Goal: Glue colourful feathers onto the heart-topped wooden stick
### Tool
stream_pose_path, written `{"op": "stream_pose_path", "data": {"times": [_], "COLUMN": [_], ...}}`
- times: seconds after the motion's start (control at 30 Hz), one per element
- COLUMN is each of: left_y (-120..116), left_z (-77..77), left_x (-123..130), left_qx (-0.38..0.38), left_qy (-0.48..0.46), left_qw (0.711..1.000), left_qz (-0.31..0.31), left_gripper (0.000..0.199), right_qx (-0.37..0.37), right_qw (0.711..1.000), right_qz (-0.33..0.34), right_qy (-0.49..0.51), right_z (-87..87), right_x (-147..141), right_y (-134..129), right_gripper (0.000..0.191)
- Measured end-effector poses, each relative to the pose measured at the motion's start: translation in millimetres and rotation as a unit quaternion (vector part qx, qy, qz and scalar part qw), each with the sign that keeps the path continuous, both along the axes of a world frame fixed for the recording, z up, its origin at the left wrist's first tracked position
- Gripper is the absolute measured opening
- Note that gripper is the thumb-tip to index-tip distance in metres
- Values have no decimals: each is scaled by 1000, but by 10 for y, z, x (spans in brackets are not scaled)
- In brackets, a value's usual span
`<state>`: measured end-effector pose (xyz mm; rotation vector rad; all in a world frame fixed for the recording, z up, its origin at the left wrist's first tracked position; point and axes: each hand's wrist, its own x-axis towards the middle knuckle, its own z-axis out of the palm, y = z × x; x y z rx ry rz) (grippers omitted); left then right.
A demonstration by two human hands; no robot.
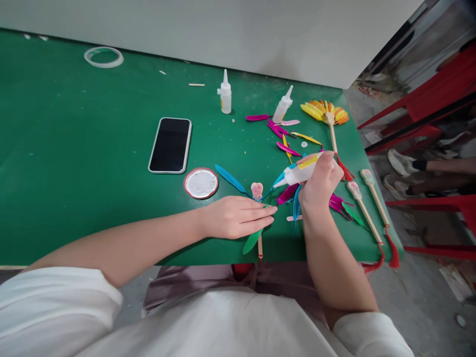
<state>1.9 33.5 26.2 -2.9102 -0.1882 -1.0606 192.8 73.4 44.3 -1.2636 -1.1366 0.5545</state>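
My left hand [240,217] reaches in palm down, its fingers straight and pressed together over a green feather [253,242]. The feather shows below the fingers, its thin quill above them; my thumb is hidden. Beneath the hand lies a wooden stick with a heart-shaped, pink-smeared head [257,190]. My right hand [322,181] grips a white glue bottle [304,169], tilted with its nozzle pointing down-left near the quill. A blue feather [230,179] lies left of the stick head. Magenta feathers [288,193] and more blue ones lie beneath the bottle.
Two glue bottles [225,94] stand farther back on the green table [92,148]. A feather fan [327,113] and two tasselled sticks [364,210] lie at right. A phone [170,145], round lid [201,183] and tape ring [103,57] lie left. Another person's legs [442,166] show beyond.
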Motion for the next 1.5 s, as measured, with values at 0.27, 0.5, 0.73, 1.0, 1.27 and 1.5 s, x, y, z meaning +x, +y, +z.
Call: {"op": "stream_pose_path", "data": {"times": [0.27,0.5,0.73,1.0,1.27,1.5], "left_y": [1,-14,-16,-2,5,2], "left_z": [27,15,5,-3,-31,-13], "left_x": [-17,-27,-25,-23,-26,-13], "left_qx": [10,28,17,16,11,5], "left_qy": [-15,-20,-21,-19,-11,-7], "left_qw": [1000,999,1000,1000,1000,1000], "left_qz": [-11,-14,-11,11,21,21], "left_gripper": [20,21,20,19,20,20], "right_qx": [-17,-26,-31,-35,-24,-1], "right_qw": [1000,1000,995,996,997,994], "right_qz": [-9,-15,-22,76,66,94], "right_qy": [-12,2,90,21,27,46], "right_z": [-50,-40,-16,-133,-89,-52], "right_x": [33,52,37,162,44,20], "right_y": [52,62,85,207,93,49], "right_gripper": [50,54,54,65,60,53]}}
